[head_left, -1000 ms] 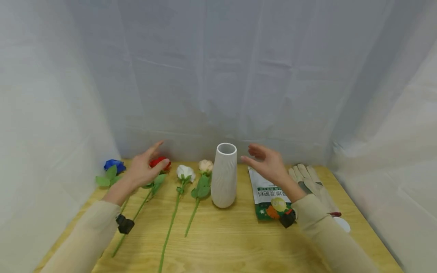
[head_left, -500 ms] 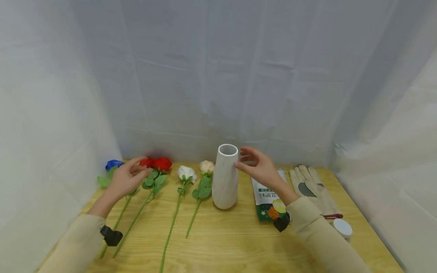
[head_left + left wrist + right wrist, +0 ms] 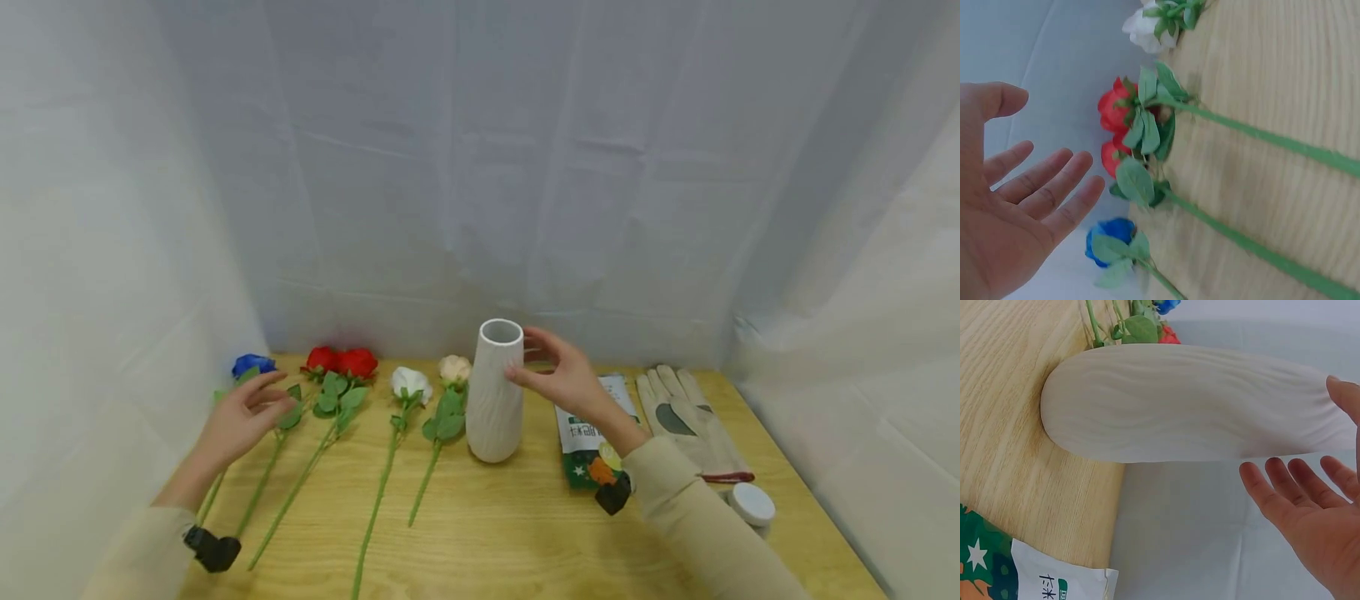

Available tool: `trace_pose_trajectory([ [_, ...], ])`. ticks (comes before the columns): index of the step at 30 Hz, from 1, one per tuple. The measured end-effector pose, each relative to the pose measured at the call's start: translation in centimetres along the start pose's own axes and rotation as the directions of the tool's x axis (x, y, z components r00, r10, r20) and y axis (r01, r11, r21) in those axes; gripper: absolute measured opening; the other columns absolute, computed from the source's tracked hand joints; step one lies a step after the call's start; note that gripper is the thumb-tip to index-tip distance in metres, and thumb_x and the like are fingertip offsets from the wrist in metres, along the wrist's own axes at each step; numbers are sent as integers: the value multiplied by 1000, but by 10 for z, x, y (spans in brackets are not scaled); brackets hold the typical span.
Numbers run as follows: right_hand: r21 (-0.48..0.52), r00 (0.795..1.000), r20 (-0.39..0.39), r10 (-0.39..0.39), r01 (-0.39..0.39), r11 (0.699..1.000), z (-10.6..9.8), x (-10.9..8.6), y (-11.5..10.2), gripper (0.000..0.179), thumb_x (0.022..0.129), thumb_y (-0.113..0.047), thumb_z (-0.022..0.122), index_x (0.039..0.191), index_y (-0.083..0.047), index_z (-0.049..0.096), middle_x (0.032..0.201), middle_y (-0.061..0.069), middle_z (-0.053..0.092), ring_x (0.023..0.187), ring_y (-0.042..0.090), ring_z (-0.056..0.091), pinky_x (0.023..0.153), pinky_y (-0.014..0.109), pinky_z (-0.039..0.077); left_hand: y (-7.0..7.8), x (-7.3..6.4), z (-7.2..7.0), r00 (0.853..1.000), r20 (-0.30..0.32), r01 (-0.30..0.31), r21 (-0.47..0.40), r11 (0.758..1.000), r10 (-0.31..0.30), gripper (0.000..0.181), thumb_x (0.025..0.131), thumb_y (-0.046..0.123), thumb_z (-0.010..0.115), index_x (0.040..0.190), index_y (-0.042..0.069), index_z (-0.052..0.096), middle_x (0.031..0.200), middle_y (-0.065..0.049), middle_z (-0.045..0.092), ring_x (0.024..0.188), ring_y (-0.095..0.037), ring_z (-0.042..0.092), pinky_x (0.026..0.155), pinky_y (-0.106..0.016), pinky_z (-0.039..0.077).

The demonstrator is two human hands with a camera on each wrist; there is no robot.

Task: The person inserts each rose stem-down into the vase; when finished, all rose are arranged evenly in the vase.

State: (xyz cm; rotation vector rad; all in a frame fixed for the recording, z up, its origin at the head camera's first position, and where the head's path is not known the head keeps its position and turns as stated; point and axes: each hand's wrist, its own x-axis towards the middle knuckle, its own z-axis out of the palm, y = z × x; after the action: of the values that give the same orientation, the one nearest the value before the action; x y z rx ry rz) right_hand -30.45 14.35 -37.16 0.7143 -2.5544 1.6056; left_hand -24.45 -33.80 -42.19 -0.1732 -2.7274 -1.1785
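Note:
In the head view my right hand (image 3: 558,375) is beside the upper part of a white ribbed vase (image 3: 495,408), which stands upright on the wooden table. Its thumb overlaps the vase's front; in the right wrist view the slightly bent fingertips (image 3: 1250,472) lie just off the vase's side. My left hand (image 3: 240,421) hovers with loose fingers and nothing in it, near a blue rose (image 3: 252,364). Two red roses (image 3: 1116,112) lie just beyond its fingers. Right of these lie a white rose (image 3: 410,383) and a peach rose (image 3: 454,368), close by the vase.
A green and white printed pouch (image 3: 585,450) lies right of the vase, partly under my right forearm. Beyond it are pale work gloves (image 3: 693,425) and a small white-lidded jar (image 3: 752,503). White sheeting (image 3: 480,167) hangs behind the table and along both sides.
My right hand has moved left, up to the vase. My left hand has drawn back left and down from the red roses, uncovering them. The vase and flowers stay in place.

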Motion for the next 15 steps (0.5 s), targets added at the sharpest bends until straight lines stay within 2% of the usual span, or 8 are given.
trace_pose_trajectory([
  [1, -3, 1000, 0, -1, 1, 1000, 1, 0, 0, 74, 93, -33, 83, 157, -17, 49, 146, 10, 62, 131, 32, 64, 102, 52, 59, -3, -2, -1, 1000, -1, 11, 13, 1000, -11, 64, 109, 31, 60, 159, -1, 39, 140, -34, 61, 114, -33, 71, 75, -22, 58],
  [2, -4, 1000, 0, -3, 3, 1000, 1, 0, 1, 74, 93, -33, 83, 157, -17, 49, 146, 10, 62, 131, 32, 64, 102, 52, 59, -6, -4, -3, 1000, -6, 19, 18, 1000, -18, 64, 108, 31, 61, 159, -1, 39, 140, -35, 61, 114, -34, 71, 75, -22, 59],
  [3, -2, 1000, 2, -5, 5, 1000, 2, 0, 1, 74, 94, -32, 83, 157, -17, 49, 146, 10, 62, 131, 32, 64, 101, 52, 59, -9, -6, -4, 1000, -6, 22, 20, 1000, -22, 64, 109, 31, 61, 159, -2, 39, 141, -36, 60, 111, -28, 73, 75, -23, 59],
  [5, -5, 1000, 3, -12, 12, 1000, 2, 0, 1, 74, 94, -32, 83, 157, -17, 48, 146, 10, 62, 130, 32, 64, 101, 52, 59, -16, -10, -7, 999, -13, 35, 23, 999, -35, 64, 108, 31, 61, 159, -2, 39, 141, -37, 59, 101, -6, 72, 75, -24, 60],
  [8, -9, 1000, 6, -22, 22, 1000, 3, -1, 1, 74, 94, -31, 82, 158, -17, 48, 146, 11, 62, 130, 33, 65, 100, 51, 60, -27, -15, -12, 998, -20, 55, 28, 998, -54, 65, 108, 31, 60, 159, -4, 38, 141, -38, 59, 88, 18, 59, 73, -25, 61],
  [10, -12, 1000, 8, -27, 27, 1000, 3, -1, 1, 74, 94, -31, 82, 158, -17, 47, 146, 12, 62, 129, 33, 65, 100, 51, 60, -33, -18, -16, 997, -30, 74, 48, 996, -72, 66, 108, 32, 60, 158, -5, 38, 141, -38, 59, 89, 8, 67, 71, -25, 61],
  [12, -16, 1000, 10, -27, 28, 999, 4, -1, 0, 74, 94, -31, 82, 158, -17, 47, 146, 12, 63, 129, 33, 65, 100, 51, 60, -39, -20, -20, 995, -41, 94, 82, 992, -91, 66, 108, 34, 59, 157, -6, 39, 140, -37, 60, 98, -16, 76, 70, -24, 58],
  [15, -23, 1000, 7, -30, 30, 999, 4, 0, 0, 73, 94, -31, 83, 158, -18, 48, 145, 11, 64, 129, 32, 65, 101, 51, 60, -47, -22, -25, 991, -57, 124, 121, 985, -118, 66, 108, 35, 59, 156, -7, 40, 138, -37, 61, 114, -50, 69, 70, -23, 56],
])
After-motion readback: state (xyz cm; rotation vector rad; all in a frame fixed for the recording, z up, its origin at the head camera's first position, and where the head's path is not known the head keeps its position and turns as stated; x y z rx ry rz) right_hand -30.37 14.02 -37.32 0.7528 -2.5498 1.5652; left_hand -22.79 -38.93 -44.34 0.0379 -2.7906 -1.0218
